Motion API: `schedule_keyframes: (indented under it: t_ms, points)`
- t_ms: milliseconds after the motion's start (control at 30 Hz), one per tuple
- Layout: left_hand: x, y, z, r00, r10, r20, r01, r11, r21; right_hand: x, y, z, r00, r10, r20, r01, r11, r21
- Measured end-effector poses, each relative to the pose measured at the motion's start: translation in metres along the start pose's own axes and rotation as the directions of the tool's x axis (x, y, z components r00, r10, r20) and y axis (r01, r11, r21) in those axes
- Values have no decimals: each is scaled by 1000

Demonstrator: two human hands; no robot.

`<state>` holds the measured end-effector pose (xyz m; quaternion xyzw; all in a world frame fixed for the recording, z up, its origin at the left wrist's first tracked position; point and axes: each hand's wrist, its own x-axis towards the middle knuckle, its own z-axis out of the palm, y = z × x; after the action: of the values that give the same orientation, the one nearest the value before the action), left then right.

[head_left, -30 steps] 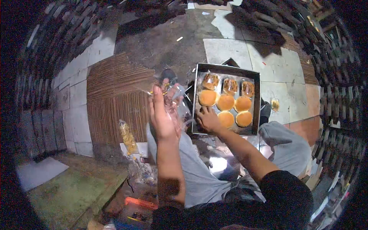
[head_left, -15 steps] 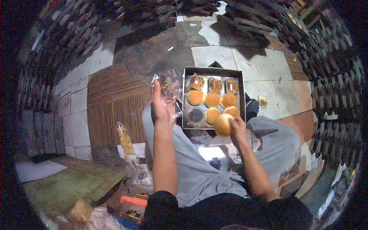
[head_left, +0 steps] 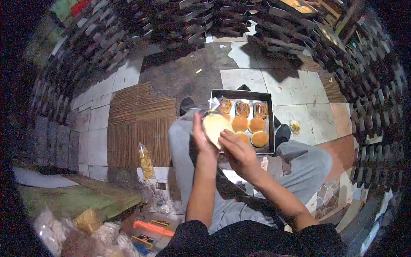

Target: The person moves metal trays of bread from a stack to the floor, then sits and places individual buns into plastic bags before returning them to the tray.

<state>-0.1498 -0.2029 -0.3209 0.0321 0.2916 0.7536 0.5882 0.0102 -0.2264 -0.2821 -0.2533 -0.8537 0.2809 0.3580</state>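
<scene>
- Holding bun [head_left: 217,128], pale side facing camera, between both hands, over box's near-left corner
- Left hand [head_left: 203,140]: fingers clamped on bun's left side, clear wrapper [head_left: 213,103] by them
- Right hand [head_left: 239,155]: fingers together, clamped on bun's right side
- Box [head_left: 272,122]: wrapped buns [head_left: 242,109] far row, plain buns [head_left: 257,125] nearer

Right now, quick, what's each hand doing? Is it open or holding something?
Left hand: holding a pale bun, with clear plastic by it.
Right hand: fingers on the same bun; can't tell whether they grip it.
</scene>
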Motion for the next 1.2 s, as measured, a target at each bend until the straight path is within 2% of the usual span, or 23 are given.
schedule_keyframes:
  t_ms: [100,200,300,367,400,433,500,533,567,600,700,733,767,833,867,900,933,967,1000,1033,1100,1167,1200]
  points:
    - [-27,-32,26,994,112,-20,-111,993,45,13,10,11,971,228,-71,-233,970,-69]
    - [-3,-33,-13,998,-58,-8,58,998,-14,20,-2,7,946,323,-16,-323,946,0]
    - [10,-36,-24,963,-155,222,196,964,-177,22,-8,12,849,527,46,-526,829,189]
    - [12,-47,-16,996,-87,22,89,939,-332,20,-6,-5,824,459,333,-533,827,179]
    - [10,-39,-19,999,12,48,-6,993,-121,17,-12,-23,764,327,556,-573,740,352]
    - [11,-27,-22,999,-15,49,23,987,-161,11,-4,-39,648,-4,762,-585,638,501]
    - [1,1,4,1000,-20,-8,18,970,-241,2,3,-58,545,-143,826,-790,242,563]
    - [-3,7,1,997,5,82,12,978,-206,5,2,-54,692,221,687,-686,498,531]
    - [-14,14,4,997,21,78,-4,980,-201,8,0,-43,797,475,373,-598,707,377]
    - [-28,22,11,998,-8,64,19,987,-161,10,1,-28,827,558,64,-547,774,320]
    - [-81,33,14,997,-70,-24,71,997,33,24,-23,-25,959,280,30,-275,906,322]
    - [-98,36,-13,996,-93,-14,94,960,265,22,-20,-14,986,165,-28,-150,946,286]
    - [-108,48,-39,993,-118,-12,109,870,482,18,-20,-6,988,155,-22,-141,944,300]
    - [-132,97,-21,930,-211,-301,357,327,875,16,-17,8,935,346,-81,-264,830,492]
    - [-137,105,-8,932,-89,-352,359,72,931,19,-16,16,919,385,-85,-273,777,567]
    - [-134,107,-9,931,-78,-356,361,71,930,20,-16,20,922,379,-82,-267,773,575]
    - [-130,104,-14,960,267,90,-54,-138,989,23,-16,23,920,383,-79,-275,779,564]
    - [-125,101,-15,702,446,555,-362,-448,817,30,-19,23,918,388,-78,-285,786,549]
    - [-120,96,-13,723,512,464,-455,-153,877,37,-24,23,926,364,-99,-265,815,516]
    - [-116,97,-15,725,510,464,-456,-149,877,38,-30,15,925,367,-101,-268,816,513]
    - [-108,101,-20,664,526,531,-619,-11,785,49,-52,-12,995,24,-99,-5,982,189]
    - [-112,102,-14,581,584,568,-705,12,709,43,-60,-19,939,-134,-318,167,983,79]
    - [-124,104,-9,731,538,420,-582,170,795,38,-47,-16,938,-36,-343,64,995,70]
